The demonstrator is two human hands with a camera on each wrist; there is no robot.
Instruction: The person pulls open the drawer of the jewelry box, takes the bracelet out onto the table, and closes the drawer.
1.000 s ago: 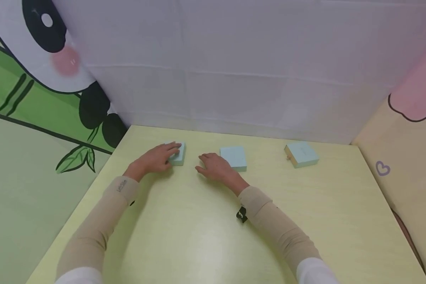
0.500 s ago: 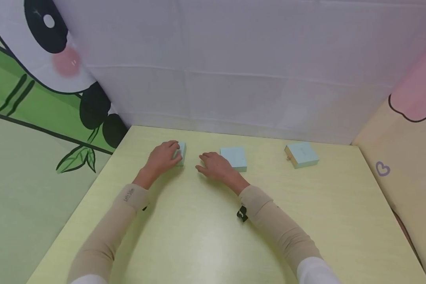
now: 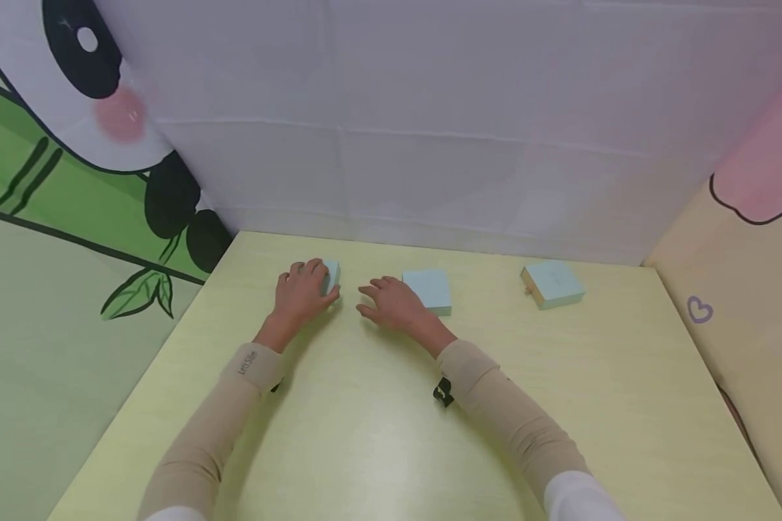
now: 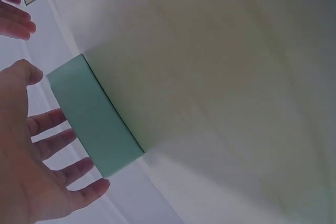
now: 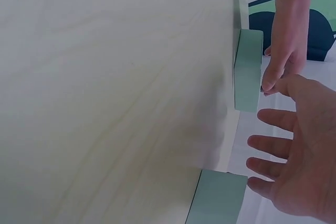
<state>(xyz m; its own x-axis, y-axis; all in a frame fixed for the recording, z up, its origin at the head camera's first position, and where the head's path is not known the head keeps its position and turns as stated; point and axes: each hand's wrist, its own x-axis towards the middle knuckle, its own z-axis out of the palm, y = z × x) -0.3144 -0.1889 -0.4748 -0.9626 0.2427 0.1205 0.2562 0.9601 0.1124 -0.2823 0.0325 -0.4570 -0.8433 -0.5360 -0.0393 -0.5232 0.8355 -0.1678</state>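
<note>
Three flat light-blue boxes stand in a row along the table's far side. My left hand point(image 3: 302, 293) is over the left box point(image 3: 331, 276), covering most of it in the head view. In the left wrist view its fingers point(image 4: 58, 144) spread along the upper face of that box point(image 4: 95, 116), and the thumb lies near one corner. Between the left and middle boxes hovers my right hand point(image 3: 394, 304), fingers loosely extended and holding nothing. Its wrist partly overlaps the middle box point(image 3: 430, 289). In the right wrist view the right fingers point(image 5: 270, 144) are spread apart.
At the right, a third box point(image 3: 554, 284) sits at an angle, with a tan side and a small tab. The pale yellow table point(image 3: 378, 427) meets a white cloth backdrop point(image 3: 430, 145). Printed panels point(image 3: 52, 304) flank it.
My left hand has shifted a little right and turned over the left box, its thumb now at the box's near right corner. My right hand and the boxes stay nearly still.
</note>
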